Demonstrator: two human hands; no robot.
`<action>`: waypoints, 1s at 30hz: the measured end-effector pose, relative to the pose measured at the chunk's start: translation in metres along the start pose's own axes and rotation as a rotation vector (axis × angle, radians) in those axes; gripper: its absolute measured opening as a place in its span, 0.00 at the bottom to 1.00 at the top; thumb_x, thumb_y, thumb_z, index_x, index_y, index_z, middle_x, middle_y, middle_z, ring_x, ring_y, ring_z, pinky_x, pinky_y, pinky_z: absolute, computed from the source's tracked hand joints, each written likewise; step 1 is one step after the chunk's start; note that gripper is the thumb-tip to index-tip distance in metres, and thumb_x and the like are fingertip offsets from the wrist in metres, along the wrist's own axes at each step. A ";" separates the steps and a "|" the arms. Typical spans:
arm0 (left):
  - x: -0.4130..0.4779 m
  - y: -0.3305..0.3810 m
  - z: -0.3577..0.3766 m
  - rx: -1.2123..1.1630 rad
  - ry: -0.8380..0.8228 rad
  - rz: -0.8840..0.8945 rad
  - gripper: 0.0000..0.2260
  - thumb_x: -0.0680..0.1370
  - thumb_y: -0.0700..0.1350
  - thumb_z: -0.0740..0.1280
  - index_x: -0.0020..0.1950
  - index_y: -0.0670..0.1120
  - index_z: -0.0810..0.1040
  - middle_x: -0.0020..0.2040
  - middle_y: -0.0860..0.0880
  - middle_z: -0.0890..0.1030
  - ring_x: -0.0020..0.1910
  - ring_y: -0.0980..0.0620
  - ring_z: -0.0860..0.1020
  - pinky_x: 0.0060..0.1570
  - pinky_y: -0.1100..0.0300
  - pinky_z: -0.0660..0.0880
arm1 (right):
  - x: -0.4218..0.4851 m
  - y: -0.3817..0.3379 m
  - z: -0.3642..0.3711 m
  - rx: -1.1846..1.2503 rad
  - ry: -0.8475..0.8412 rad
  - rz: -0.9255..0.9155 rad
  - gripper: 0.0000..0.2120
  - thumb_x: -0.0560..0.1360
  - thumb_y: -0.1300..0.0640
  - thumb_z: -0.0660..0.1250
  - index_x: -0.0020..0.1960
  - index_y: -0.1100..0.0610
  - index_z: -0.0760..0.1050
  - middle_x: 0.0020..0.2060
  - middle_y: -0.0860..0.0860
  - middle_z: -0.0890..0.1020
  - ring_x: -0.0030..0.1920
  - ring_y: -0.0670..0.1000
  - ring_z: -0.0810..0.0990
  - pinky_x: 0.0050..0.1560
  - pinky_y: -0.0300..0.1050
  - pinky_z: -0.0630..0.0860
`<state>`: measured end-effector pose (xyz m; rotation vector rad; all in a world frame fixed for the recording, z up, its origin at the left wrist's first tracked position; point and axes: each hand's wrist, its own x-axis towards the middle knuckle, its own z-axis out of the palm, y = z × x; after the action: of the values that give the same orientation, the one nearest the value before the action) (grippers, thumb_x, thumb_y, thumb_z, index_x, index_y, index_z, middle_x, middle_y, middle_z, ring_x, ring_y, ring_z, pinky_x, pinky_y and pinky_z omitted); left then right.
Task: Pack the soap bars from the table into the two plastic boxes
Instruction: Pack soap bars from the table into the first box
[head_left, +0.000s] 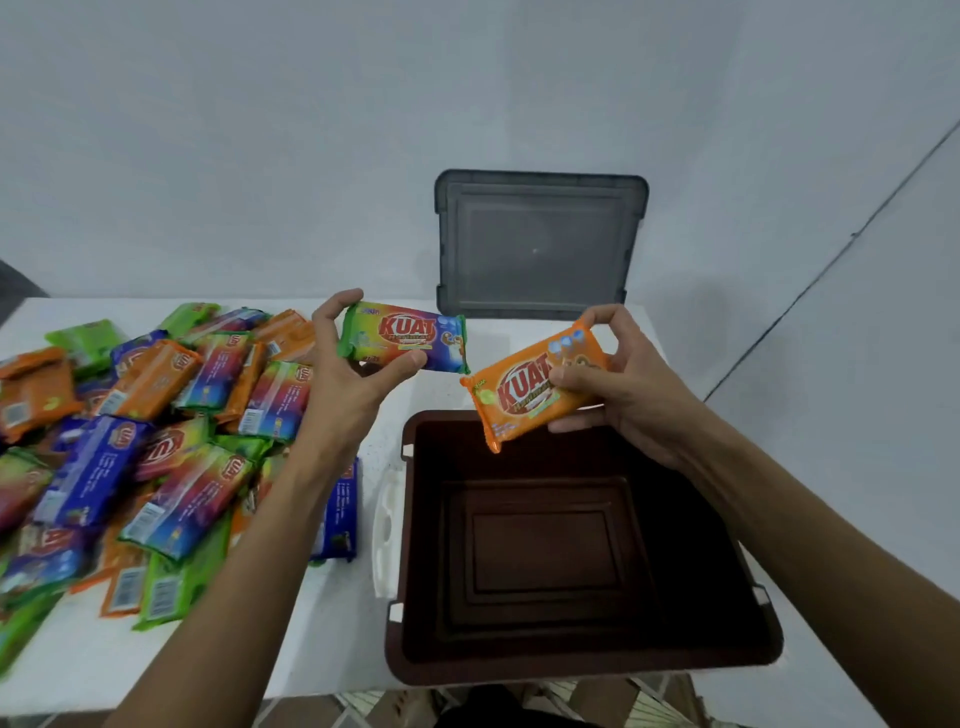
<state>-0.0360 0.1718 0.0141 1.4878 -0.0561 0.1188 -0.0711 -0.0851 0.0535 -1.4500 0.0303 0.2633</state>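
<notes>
My left hand (345, 364) grips a green-and-rainbow wrapped soap bar (410, 335) in the air above the table, just left of the box. An orange wrapped soap bar (524, 392) is pinched in my right hand (618, 379) and hangs tilted over the far rim of the dark brown plastic box (410, 597). The box stands open at the table's right end and nothing lies inside it. A heap of several wrapped soap bars (156, 447) in orange, green, blue and rainbow colours covers the left of the white table (332, 649).
A grey box lid (540, 244) leans upright against the wall behind the brown box. A white handle piece (387, 535) sits at the box's left side. The table's near edge runs just in front of the box; floor shows below it.
</notes>
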 end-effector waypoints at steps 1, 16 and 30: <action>-0.002 -0.001 0.002 0.006 0.005 -0.010 0.33 0.71 0.37 0.75 0.69 0.55 0.64 0.55 0.49 0.76 0.51 0.54 0.82 0.53 0.54 0.80 | -0.004 0.003 0.001 -0.036 0.015 -0.009 0.22 0.73 0.66 0.71 0.58 0.48 0.67 0.49 0.60 0.82 0.47 0.61 0.85 0.39 0.59 0.83; -0.020 -0.016 0.015 -0.028 -0.017 -0.142 0.30 0.74 0.36 0.72 0.69 0.53 0.63 0.53 0.49 0.78 0.49 0.53 0.84 0.43 0.57 0.82 | -0.026 0.066 0.009 -0.259 -0.163 0.236 0.16 0.76 0.61 0.70 0.62 0.50 0.78 0.54 0.54 0.83 0.54 0.52 0.84 0.46 0.48 0.82; -0.019 -0.020 0.012 -0.025 -0.015 -0.170 0.30 0.73 0.38 0.73 0.69 0.53 0.63 0.56 0.48 0.77 0.51 0.52 0.84 0.42 0.58 0.81 | -0.009 0.115 0.017 -0.904 -0.071 0.169 0.14 0.79 0.59 0.67 0.62 0.49 0.78 0.61 0.52 0.78 0.56 0.50 0.80 0.51 0.41 0.81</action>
<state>-0.0527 0.1573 -0.0067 1.4618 0.0563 -0.0299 -0.1051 -0.0588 -0.0552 -2.3386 -0.0297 0.5058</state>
